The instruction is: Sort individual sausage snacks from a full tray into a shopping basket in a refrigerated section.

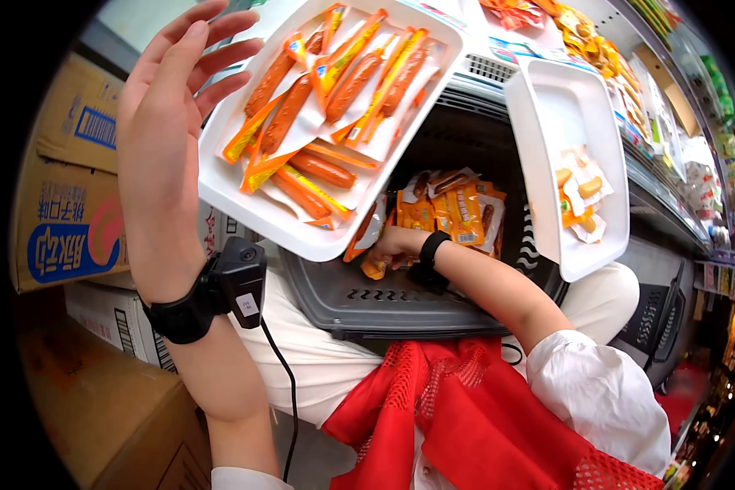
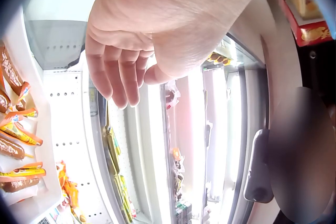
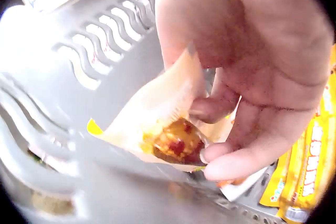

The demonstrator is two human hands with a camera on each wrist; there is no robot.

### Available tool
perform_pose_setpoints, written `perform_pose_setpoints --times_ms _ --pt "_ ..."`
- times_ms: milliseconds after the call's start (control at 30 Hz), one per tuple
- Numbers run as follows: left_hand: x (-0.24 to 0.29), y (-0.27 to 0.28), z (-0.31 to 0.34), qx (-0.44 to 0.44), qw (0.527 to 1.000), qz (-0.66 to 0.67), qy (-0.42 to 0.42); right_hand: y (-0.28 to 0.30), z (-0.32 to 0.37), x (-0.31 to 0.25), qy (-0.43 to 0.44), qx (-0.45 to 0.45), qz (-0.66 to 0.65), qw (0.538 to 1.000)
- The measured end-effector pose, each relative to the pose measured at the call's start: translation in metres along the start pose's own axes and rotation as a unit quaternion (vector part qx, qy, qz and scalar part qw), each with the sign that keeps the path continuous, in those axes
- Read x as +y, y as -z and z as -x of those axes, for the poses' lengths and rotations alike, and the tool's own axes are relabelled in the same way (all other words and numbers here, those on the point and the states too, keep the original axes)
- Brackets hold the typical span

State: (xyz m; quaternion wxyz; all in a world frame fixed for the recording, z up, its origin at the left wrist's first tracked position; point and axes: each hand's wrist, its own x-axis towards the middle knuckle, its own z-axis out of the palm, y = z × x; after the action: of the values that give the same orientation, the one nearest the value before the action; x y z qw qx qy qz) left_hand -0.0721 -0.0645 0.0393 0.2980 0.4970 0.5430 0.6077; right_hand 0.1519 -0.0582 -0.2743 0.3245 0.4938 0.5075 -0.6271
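My left hand (image 1: 167,122) is raised with spread, relaxed fingers beside a white tray (image 1: 331,245) of packaged sausages (image 1: 290,114); nothing is in it. In the left wrist view the same hand (image 2: 152,35) hangs over a lit shelf. Down inside a dark grey basket (image 1: 400,314), my right hand (image 1: 404,245) pinches a small snack packet (image 3: 176,137) with reddish-orange food behind its clear window. The packet is close to the slotted basket wall in the right wrist view. Several orange-yellow packets (image 1: 457,212) lie in the basket beyond that hand.
Right of the basket a second white tray (image 1: 539,188) stands tilted, with a few small packets (image 1: 584,196) inside. Cardboard boxes (image 1: 73,196) are stacked on the left. Shelves with packaged goods (image 1: 600,45) run along the back and right.
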Motion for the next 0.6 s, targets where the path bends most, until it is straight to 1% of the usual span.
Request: perform_pose_setpoints --times_ms 33,67,133,167,233,267,300,333,400,467,500,533,600 --pt "0.000 -0.005 -0.001 0.003 1.000 -0.003 0.003 0.003 0.007 0.001 0.101 0.021 0.011 0.995" --pt "-0.001 -0.008 -0.002 -0.003 1.000 0.003 -0.001 0.002 0.036 -0.015 0.039 0.083 -0.045 0.995" --pt "-0.002 -0.016 -0.005 -0.011 1.000 0.012 0.007 0.007 0.051 -0.008 0.105 0.112 -0.101 0.983" --pt "0.000 -0.021 -0.005 -0.028 0.999 0.026 -0.003 0.009 0.064 -0.009 0.090 0.135 -0.183 0.970" --pt "0.001 -0.029 -0.007 -0.029 0.999 0.042 -0.005 0.010 0.085 0.000 0.118 0.170 -0.365 0.908" --pt "0.001 -0.031 -0.008 -0.023 0.998 0.053 -0.002 0.012 0.094 0.006 0.125 0.177 -0.448 0.868" --pt "0.002 -0.034 -0.007 -0.027 0.998 0.055 0.000 0.016 0.092 0.019 0.141 0.179 -0.493 0.840" --pt "0.003 -0.037 -0.006 -0.029 0.998 0.055 -0.002 0.018 0.096 0.030 0.143 0.180 -0.495 0.838" --pt "0.003 -0.042 -0.002 -0.028 0.998 0.060 0.014 0.019 0.105 0.048 0.173 0.267 -0.557 0.767" --pt "0.001 -0.044 0.001 -0.036 0.998 0.052 0.022 0.020 0.111 0.062 0.220 0.378 -0.531 0.726" --pt "0.001 -0.043 0.002 -0.040 0.998 0.045 0.030 0.019 0.116 0.068 0.227 0.398 -0.553 0.696" --pt "0.000 -0.043 0.003 -0.040 0.998 0.044 0.029 0.020 0.115 0.076 0.236 0.389 -0.561 0.692" --pt "0.000 -0.043 0.005 -0.034 0.997 0.055 0.050 0.016 0.117 0.077 0.157 0.374 -0.604 0.686"
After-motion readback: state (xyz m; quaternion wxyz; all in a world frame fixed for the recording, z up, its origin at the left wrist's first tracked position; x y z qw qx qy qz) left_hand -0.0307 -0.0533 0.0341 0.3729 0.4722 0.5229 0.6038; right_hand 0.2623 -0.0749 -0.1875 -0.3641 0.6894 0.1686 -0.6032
